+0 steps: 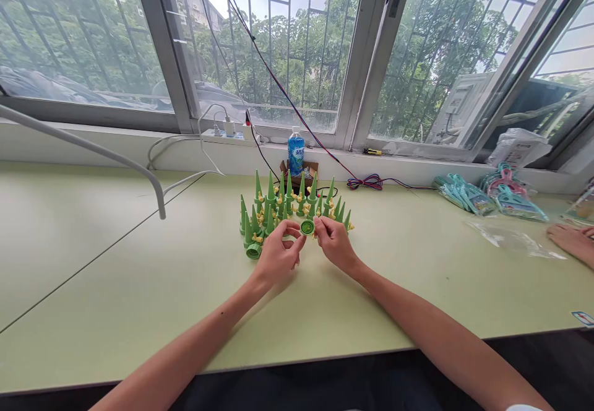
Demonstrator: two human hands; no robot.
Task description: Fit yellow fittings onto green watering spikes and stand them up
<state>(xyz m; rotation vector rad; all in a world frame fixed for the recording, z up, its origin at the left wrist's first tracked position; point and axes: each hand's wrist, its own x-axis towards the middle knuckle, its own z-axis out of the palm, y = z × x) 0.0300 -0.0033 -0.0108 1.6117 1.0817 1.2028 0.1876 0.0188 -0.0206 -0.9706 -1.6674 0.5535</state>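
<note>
My right hand (335, 241) pinches a green plastic watering spike (307, 228) between thumb and fingers, its round threaded socket facing me. My left hand (279, 251) is just left of that socket, fingers curled and apart, the fingertips close to its rim; whether they touch it I cannot tell. Behind both hands several green cone-shaped watering spikes (271, 188) stand point up in a cluster, with small yellow valves (258, 238) on their sides. One spike lies with its open green socket (253, 250) toward me, beside my left wrist.
A blue-labelled bottle (296, 151) rises behind a small cardboard box (312, 168). Coiled cable (366, 181) lies at the wall. Packaged teal items (468, 194), a clear plastic bag (513, 239) and another person's hand (573, 241) are at right. A white tube (93, 138) crosses the left side.
</note>
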